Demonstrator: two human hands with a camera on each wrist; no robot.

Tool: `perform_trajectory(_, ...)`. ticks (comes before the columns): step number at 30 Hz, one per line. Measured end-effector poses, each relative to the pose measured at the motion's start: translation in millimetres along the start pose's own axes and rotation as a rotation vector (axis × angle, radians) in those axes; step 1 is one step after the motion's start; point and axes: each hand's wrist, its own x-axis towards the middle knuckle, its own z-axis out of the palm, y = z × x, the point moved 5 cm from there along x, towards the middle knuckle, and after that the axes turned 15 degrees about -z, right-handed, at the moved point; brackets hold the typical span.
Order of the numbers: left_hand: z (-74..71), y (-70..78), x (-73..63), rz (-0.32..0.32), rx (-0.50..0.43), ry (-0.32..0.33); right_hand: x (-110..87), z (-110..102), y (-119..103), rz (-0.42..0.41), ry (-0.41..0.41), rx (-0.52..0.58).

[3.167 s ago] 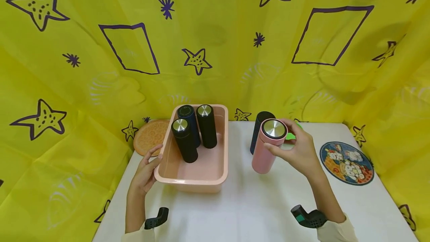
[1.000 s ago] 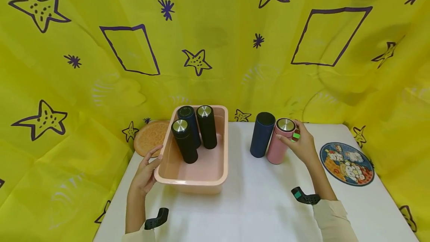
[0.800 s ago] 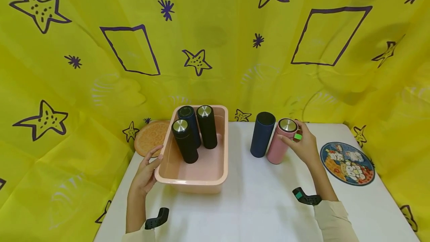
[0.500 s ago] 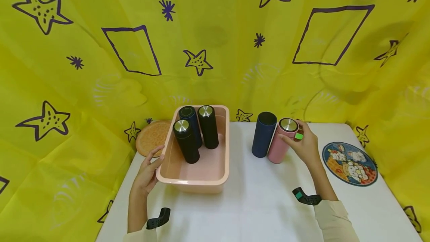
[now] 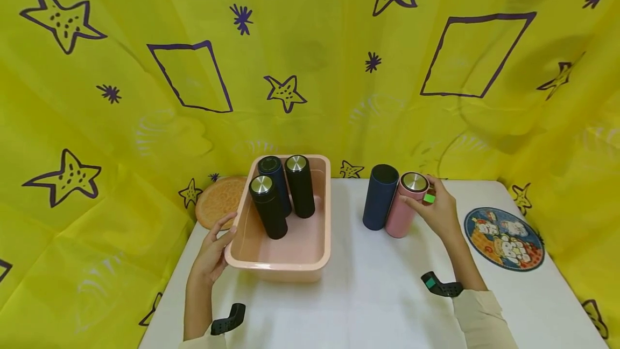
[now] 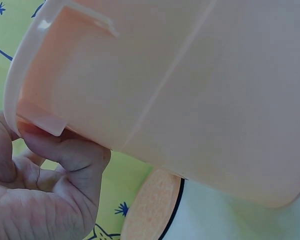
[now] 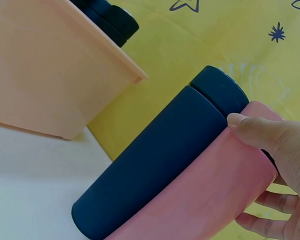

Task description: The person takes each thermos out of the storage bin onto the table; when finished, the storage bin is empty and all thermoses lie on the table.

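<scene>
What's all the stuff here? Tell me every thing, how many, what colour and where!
Tub: 1, peachy pink, on the table
Black bottles: 2, black with silvery tops, in the tub
Dark blue bottles: 2, dark blue, one in the tub, one right of it
Pink bottle: 1, pink with silvery top, beside the right-hand blue bottle
Green thing: 1, bright green, peeking out beside the pink bottle, mostly hidden
Round mats: 2, orange far left, blue with pictures far right
Table: 1, white, underneath
Cloth: yellow with purple drawings, behind
Wrist gadgets: 2, black, at the wrists
Sleeves: 2, cream, bottom edge
Left hand: 1, bare, gripping the tub's left edge
Right hand: 1, bare, holding the pink bottle
</scene>
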Motion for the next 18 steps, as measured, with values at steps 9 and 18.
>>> perform_trajectory(9, 1.3, 1.3, -0.4, 0.024, -0.008, -0.03, -0.7, -0.1, -2.9, 0.013, -0.011, 0.03)
perform_trajectory(18, 1.5, 2.3, -1.9, 0.007, -0.013, -0.028, -0.4, 2.1, -3.2, 0.029, -0.039, 0.052)
